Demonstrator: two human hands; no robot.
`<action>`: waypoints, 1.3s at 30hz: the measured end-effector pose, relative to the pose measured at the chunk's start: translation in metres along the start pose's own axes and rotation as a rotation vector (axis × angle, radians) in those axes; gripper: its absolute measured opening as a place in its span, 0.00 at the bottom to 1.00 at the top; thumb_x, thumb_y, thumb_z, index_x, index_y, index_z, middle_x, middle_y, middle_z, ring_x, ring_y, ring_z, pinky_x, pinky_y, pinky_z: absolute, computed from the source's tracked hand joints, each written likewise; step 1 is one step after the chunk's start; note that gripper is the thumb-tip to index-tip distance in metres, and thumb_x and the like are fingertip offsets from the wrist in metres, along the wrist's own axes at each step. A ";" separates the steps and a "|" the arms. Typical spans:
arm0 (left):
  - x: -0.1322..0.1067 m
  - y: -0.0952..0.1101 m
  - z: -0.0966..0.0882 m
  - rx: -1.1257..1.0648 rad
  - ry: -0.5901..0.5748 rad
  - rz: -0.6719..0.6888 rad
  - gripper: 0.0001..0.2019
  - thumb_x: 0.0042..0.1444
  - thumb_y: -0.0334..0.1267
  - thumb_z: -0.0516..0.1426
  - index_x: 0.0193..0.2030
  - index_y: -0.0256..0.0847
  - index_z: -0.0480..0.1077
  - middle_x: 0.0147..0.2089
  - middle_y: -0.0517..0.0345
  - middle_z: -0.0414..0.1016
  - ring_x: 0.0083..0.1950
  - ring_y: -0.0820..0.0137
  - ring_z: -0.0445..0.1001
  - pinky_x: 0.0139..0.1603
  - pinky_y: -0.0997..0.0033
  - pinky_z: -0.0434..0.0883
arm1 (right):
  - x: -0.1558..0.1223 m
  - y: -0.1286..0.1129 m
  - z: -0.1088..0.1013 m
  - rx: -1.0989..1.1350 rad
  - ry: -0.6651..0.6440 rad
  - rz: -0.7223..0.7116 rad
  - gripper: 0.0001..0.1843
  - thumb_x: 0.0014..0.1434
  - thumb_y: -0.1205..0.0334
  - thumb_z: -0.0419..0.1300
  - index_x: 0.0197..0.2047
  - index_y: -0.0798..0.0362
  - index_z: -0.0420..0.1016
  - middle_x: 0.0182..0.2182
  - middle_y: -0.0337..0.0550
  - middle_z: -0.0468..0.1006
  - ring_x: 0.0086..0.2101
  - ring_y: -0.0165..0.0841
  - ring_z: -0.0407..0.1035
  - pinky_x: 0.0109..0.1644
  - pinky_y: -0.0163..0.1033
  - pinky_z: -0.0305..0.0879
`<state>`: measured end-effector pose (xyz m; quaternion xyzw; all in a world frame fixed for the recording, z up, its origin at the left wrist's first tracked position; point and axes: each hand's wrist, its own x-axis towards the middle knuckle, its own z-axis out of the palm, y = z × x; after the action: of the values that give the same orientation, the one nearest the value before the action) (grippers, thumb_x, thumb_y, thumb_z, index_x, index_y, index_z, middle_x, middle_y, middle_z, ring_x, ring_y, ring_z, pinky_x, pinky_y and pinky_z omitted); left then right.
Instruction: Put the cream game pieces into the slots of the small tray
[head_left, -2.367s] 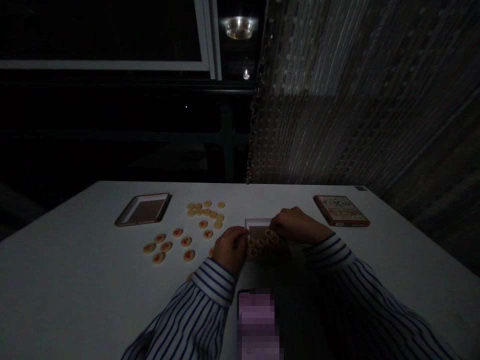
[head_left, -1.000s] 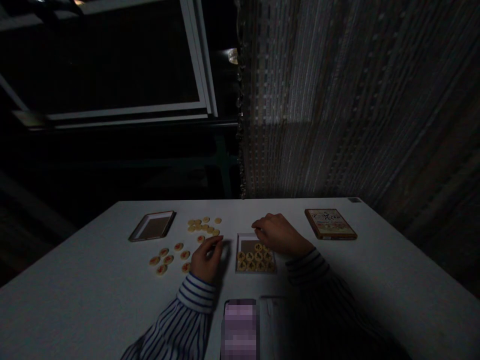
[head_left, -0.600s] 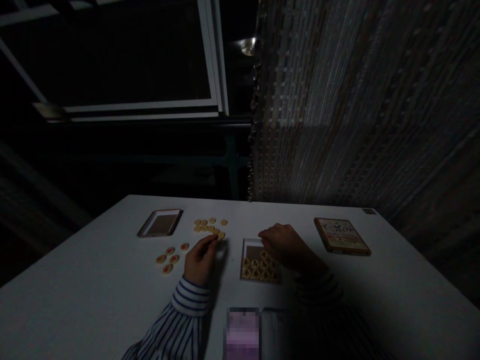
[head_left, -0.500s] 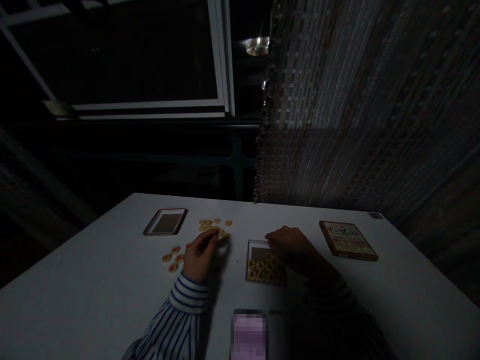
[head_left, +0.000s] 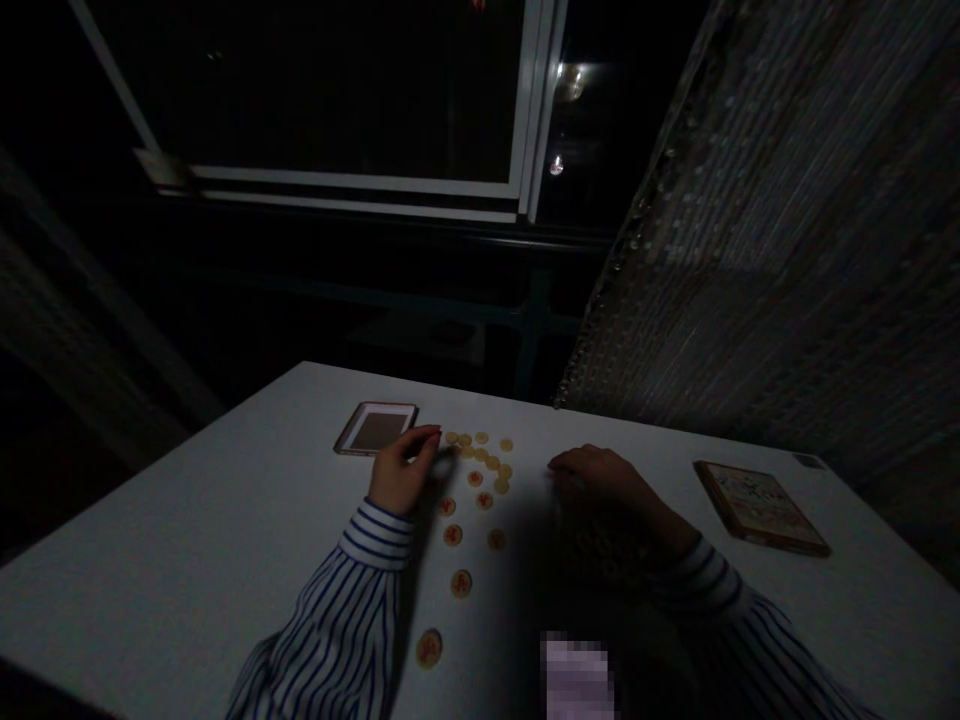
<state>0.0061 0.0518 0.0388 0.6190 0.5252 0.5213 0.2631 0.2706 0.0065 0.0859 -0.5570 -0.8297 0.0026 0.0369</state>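
My left hand (head_left: pixel 400 473) is pinched, thumb against fingertips, at the left edge of a pile of pale round discs (head_left: pixel 480 452); whether a disc sits in the pinch is too dark to tell. More discs with red marks (head_left: pixel 452 535) lie in a loose line toward me. My right hand (head_left: pixel 600 482) lies with bent fingers over the far edge of a small tray (head_left: pixel 600 548) holding several discs, deep in shadow. Both sleeves are striped.
An empty shallow tray (head_left: pixel 375 428) lies just beyond my left hand. A flat box lid with a picture (head_left: pixel 761 505) sits at the right on the white table (head_left: pixel 187 560). A blurred-out object (head_left: pixel 577 680) lies at the near edge. A dark window and a curtain stand behind.
The view swung left and down. My left hand moved from the small tray to the pile of discs and pinched there. My right hand stayed on the small tray.
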 end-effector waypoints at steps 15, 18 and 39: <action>-0.026 -0.028 0.044 0.360 -0.209 0.391 0.10 0.52 0.34 0.50 0.41 0.39 0.68 0.39 0.52 0.73 0.41 0.67 0.70 0.43 0.63 0.69 | 0.045 -0.035 0.058 -0.159 -0.138 -0.062 0.12 0.58 0.59 0.46 0.41 0.50 0.68 0.34 0.46 0.72 0.34 0.35 0.66 0.35 0.38 0.56; -0.028 -0.030 0.044 0.406 -0.238 0.417 0.10 0.53 0.34 0.50 0.40 0.39 0.69 0.39 0.52 0.73 0.41 0.66 0.70 0.43 0.62 0.69 | 0.046 -0.038 0.065 -0.158 -0.120 -0.053 0.13 0.58 0.57 0.47 0.41 0.52 0.67 0.34 0.48 0.71 0.35 0.36 0.65 0.36 0.39 0.56; -0.031 -0.032 0.048 0.410 -0.242 0.425 0.10 0.53 0.34 0.49 0.40 0.38 0.68 0.38 0.53 0.73 0.40 0.67 0.70 0.42 0.63 0.69 | 0.039 -0.045 0.064 -0.113 -0.072 -0.128 0.19 0.51 0.49 0.52 0.39 0.54 0.68 0.35 0.50 0.70 0.37 0.40 0.64 0.39 0.43 0.57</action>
<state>0.0409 0.0433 -0.0160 0.8126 0.4431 0.3704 0.0788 0.2105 0.0279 0.0266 -0.5036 -0.8632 -0.0266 -0.0244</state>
